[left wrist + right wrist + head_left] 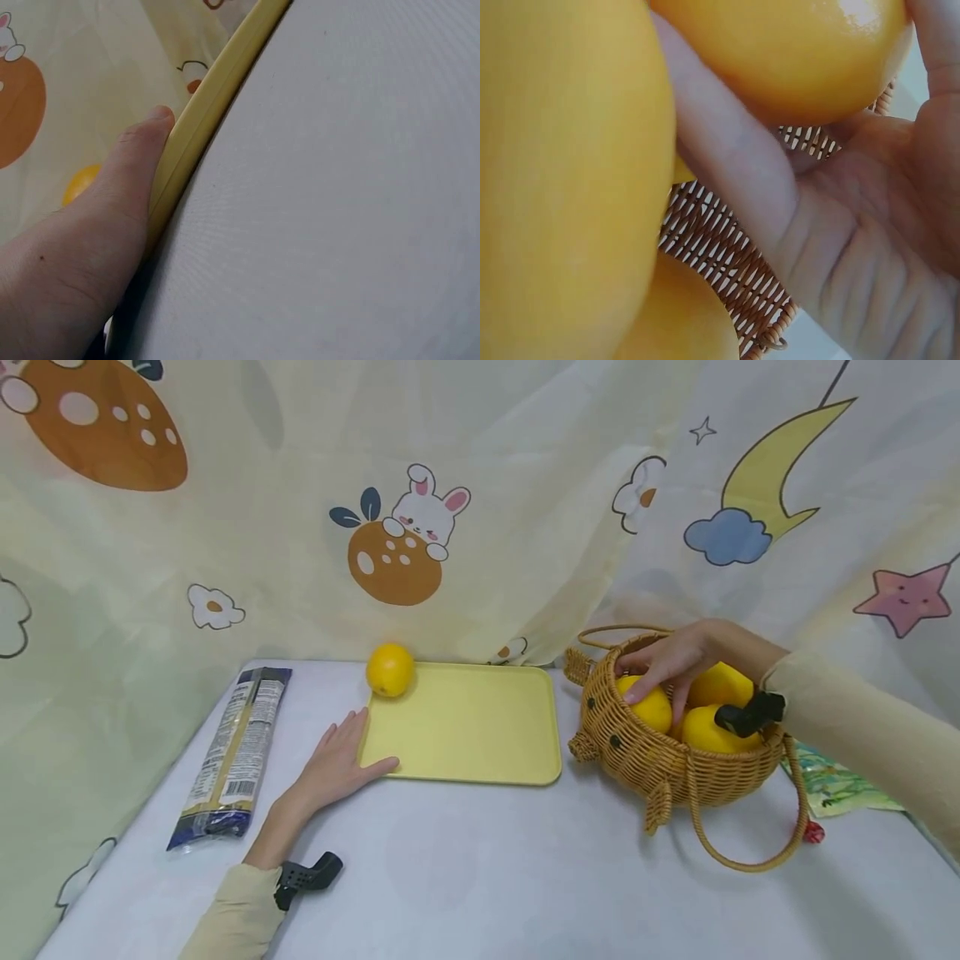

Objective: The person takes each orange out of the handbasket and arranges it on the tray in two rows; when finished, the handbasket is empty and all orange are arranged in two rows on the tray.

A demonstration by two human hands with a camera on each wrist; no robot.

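Note:
My right hand (678, 664) reaches into a wicker basket (645, 760) shaped like an animal with a snout. Its thumb and fingers are curled round a yellow fruit (651, 706), and that fruit (795, 52) fills the top of the right wrist view between them. More yellow fruits (712, 729) lie beside the hand in the basket. With fingers spread, my left hand (337, 764) rests at the left edge of a pale yellow tray (465, 727); in the left wrist view the thumb lies along the tray's rim (202, 112). A single yellow-orange fruit (390, 670) sits at the tray's far left corner.
Left of the tray lies a long printed plastic packet (232, 752). A green patterned packet (847, 781) and a small red object (813, 832) are behind the basket's right side. The basket's looped handle (738, 864) hangs down onto the white table. A cartoon-print curtain (525, 510) closes off the back.

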